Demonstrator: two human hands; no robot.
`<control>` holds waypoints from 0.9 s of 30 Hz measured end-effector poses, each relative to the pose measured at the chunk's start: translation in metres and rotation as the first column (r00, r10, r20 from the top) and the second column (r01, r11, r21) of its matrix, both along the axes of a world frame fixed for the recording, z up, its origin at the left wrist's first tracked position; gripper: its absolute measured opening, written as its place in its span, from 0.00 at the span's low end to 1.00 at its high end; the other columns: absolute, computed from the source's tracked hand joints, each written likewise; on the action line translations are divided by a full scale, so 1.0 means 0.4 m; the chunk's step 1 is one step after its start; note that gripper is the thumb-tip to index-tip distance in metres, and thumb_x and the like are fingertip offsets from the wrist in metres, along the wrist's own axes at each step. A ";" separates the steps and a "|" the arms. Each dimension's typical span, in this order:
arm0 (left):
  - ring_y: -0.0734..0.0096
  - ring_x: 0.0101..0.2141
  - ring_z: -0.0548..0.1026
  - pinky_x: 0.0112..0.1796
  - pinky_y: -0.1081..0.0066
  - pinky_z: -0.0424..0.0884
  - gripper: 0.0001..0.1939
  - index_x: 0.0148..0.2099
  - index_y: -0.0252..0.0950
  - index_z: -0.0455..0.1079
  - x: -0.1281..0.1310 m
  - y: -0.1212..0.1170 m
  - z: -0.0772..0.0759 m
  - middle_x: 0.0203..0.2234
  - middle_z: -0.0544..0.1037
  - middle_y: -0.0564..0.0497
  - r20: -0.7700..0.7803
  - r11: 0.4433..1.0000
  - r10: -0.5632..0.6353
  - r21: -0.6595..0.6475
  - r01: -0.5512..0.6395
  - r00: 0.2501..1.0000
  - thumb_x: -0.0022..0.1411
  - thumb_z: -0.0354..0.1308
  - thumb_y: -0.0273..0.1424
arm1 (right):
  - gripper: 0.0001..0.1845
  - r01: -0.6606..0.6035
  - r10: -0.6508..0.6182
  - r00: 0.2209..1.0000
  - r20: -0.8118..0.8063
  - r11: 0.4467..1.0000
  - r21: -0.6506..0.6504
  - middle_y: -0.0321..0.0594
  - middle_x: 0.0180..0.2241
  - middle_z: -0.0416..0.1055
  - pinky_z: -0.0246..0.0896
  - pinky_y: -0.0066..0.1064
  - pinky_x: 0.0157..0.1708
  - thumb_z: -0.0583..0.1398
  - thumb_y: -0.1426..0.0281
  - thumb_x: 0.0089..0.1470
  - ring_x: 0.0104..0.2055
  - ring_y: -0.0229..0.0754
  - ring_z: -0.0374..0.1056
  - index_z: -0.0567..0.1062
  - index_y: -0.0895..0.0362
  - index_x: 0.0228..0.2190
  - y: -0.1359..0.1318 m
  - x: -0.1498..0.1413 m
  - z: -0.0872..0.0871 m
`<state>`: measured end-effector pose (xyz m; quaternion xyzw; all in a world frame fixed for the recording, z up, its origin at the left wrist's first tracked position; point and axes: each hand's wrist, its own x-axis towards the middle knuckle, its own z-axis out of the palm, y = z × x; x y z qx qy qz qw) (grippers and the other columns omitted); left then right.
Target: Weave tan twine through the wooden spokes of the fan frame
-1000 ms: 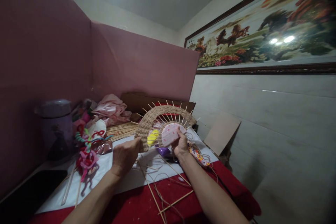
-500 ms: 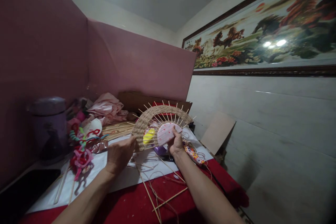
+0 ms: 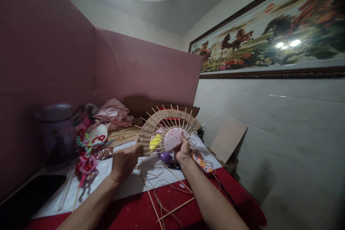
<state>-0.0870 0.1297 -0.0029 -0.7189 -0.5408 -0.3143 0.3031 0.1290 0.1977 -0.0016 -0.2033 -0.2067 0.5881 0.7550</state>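
Held up above the table is a woven fan (image 3: 149,128), an arch of twisted cord worked over thin wooden sticks whose ends poke out along the outer edge. At its centre sits a pale pink, spotted half-round piece (image 3: 171,139). My left hand (image 3: 126,160) is closed on the fan's lower left end. With the thumb on the spotted piece, my right hand (image 3: 183,150) grips the fan at its middle; the fingers behind are hidden. Through the gaps between the sticks a yellow thing (image 3: 155,143) shows, and a purple one (image 3: 165,157) lies just below.
Loose sticks (image 3: 176,209) and cord lie on the red cloth (image 3: 129,210) in front. Coloured pipe cleaners (image 3: 87,165), a dark flat device (image 3: 29,196) and a purple container (image 3: 58,133) are at left. Behind lie a stick bundle (image 3: 122,135) and pink cloth (image 3: 114,113).
The whole view has shifted slightly, so things appear a little further right. Both hands keep their hold on the fan, which stays at nearly the same angle.
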 end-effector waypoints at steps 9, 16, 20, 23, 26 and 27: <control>0.72 0.19 0.74 0.21 0.74 0.57 0.13 0.39 0.39 0.74 0.002 0.001 -0.002 0.21 0.79 0.52 0.000 0.992 -0.053 0.113 0.053 0.999 0.61 0.48 0.31 | 0.14 0.054 -0.057 0.997 -0.046 0.997 -0.053 0.30 0.22 0.74 0.63 0.26 0.25 0.62 0.62 0.43 0.23 0.35 0.69 0.72 0.56 0.32 0.007 0.028 0.016; 0.73 0.17 0.73 0.19 0.73 0.56 0.12 0.38 0.38 0.74 0.004 -0.002 0.000 0.19 0.78 0.53 -0.008 0.984 -0.066 0.167 0.066 0.998 0.60 0.49 0.31 | 0.13 0.081 -0.085 0.996 -0.036 0.992 -0.101 0.30 0.22 0.74 0.63 0.25 0.24 0.65 0.69 0.36 0.22 0.35 0.69 0.72 0.56 0.29 0.018 0.033 0.020; 0.74 0.17 0.73 0.19 0.74 0.57 0.14 0.41 0.38 0.74 -0.001 0.000 -0.009 0.21 0.79 0.52 -0.020 0.979 -0.079 0.188 0.081 0.997 0.61 0.48 0.32 | 0.13 0.113 -0.116 0.993 -0.036 0.990 -0.082 0.31 0.23 0.75 0.65 0.27 0.27 0.64 0.65 0.38 0.25 0.36 0.70 0.72 0.55 0.29 0.027 0.046 0.016; 0.74 0.15 0.71 0.19 0.75 0.58 0.15 0.42 0.38 0.74 -0.003 0.001 -0.017 0.18 0.78 0.52 -0.009 0.980 -0.090 0.179 0.090 0.996 0.62 0.46 0.34 | 0.14 0.136 -0.138 0.990 -0.021 0.989 -0.065 0.32 0.23 0.75 0.65 0.28 0.28 0.63 0.62 0.38 0.26 0.37 0.71 0.72 0.55 0.29 0.041 0.063 0.007; 0.74 0.16 0.72 0.19 0.76 0.60 0.16 0.43 0.38 0.73 -0.001 -0.004 -0.019 0.19 0.78 0.52 0.028 0.985 -0.139 0.109 0.135 0.990 0.62 0.45 0.33 | 0.15 0.135 -0.134 0.991 0.026 0.990 -0.032 0.33 0.23 0.75 0.66 0.29 0.29 0.63 0.59 0.39 0.26 0.38 0.71 0.72 0.55 0.29 0.060 0.081 -0.007; 0.74 0.18 0.73 0.20 0.77 0.61 0.16 0.44 0.38 0.73 0.000 -0.007 -0.018 0.21 0.79 0.51 0.053 0.984 -0.164 0.079 0.160 0.985 0.62 0.45 0.33 | 0.16 0.124 -0.124 0.991 0.052 0.992 -0.010 0.33 0.23 0.75 0.66 0.29 0.29 0.62 0.59 0.39 0.26 0.38 0.71 0.72 0.55 0.29 0.066 0.087 -0.011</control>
